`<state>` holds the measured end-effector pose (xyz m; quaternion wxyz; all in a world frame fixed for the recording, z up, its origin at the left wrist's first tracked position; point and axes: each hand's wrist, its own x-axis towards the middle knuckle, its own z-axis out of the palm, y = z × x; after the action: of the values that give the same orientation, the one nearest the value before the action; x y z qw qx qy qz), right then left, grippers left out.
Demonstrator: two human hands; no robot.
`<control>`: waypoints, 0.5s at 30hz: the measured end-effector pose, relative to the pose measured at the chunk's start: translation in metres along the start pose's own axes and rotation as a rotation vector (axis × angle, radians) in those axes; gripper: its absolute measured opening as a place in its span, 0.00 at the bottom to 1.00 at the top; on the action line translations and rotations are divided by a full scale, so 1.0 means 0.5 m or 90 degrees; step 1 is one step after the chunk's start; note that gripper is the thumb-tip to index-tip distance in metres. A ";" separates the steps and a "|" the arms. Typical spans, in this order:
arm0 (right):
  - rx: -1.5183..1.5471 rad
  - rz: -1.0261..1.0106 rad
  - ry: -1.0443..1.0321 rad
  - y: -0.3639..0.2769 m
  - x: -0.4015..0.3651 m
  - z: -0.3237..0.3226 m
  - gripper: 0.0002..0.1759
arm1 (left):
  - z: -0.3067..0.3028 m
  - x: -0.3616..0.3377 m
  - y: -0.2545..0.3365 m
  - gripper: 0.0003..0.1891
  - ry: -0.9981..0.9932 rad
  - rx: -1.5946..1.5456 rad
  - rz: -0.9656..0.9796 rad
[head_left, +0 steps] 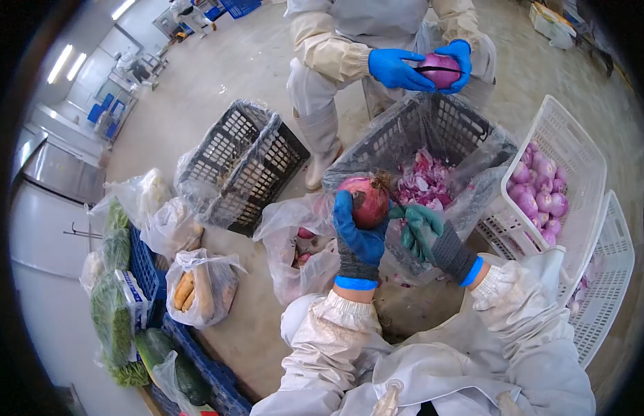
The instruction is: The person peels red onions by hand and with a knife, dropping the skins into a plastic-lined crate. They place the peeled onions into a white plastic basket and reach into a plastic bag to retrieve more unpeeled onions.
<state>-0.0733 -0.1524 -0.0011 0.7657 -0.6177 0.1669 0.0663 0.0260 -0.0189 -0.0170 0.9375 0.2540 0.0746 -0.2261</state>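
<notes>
My left hand, in a blue-coated glove, is wrapped round a red onion whose dry roots point up and to the right. A dark patch marks the onion's skin. My right hand, in a green and grey glove, is closed beside the onion on what appears to be a small knife. Only a thin dark part of it shows; the handle is hidden in the fist. Both hands are over the near edge of a plastic-lined dark crate with purple onion peelings inside.
Opposite, a person's blue-gloved hands hold a purple onion with a dark blade across it. Peeled onions fill part of a white crate at right. Another dark crate, an onion bag and bagged vegetables stand left.
</notes>
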 end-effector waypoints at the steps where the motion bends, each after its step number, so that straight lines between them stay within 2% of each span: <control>1: -0.077 -0.182 0.033 0.010 0.004 0.012 0.17 | 0.002 0.000 -0.001 0.28 0.003 0.017 0.006; 2: -0.153 -0.365 0.066 0.016 0.007 0.019 0.17 | 0.004 -0.001 -0.003 0.28 0.005 0.034 0.013; 3: -0.155 -0.364 0.067 0.016 0.004 0.016 0.17 | 0.005 -0.003 -0.004 0.28 0.005 0.033 0.011; 5: -0.367 -0.324 0.135 -0.029 -0.017 0.025 0.16 | 0.008 -0.009 -0.005 0.27 0.011 0.054 0.004; 6: -0.367 -0.324 0.137 -0.029 -0.015 0.024 0.16 | 0.010 -0.011 -0.007 0.27 0.010 0.054 0.002; 8: -0.459 -0.389 0.162 -0.029 -0.012 0.023 0.17 | 0.014 -0.012 -0.008 0.26 0.003 0.056 0.005; 15: -0.514 -0.399 0.160 -0.033 -0.016 0.021 0.17 | 0.009 -0.013 -0.005 0.25 -0.011 0.063 0.003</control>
<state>-0.0740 -0.1449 0.0190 0.4240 -0.8869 0.0256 -0.1816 0.0190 -0.0207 -0.0126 0.9248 0.2982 0.0547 -0.2297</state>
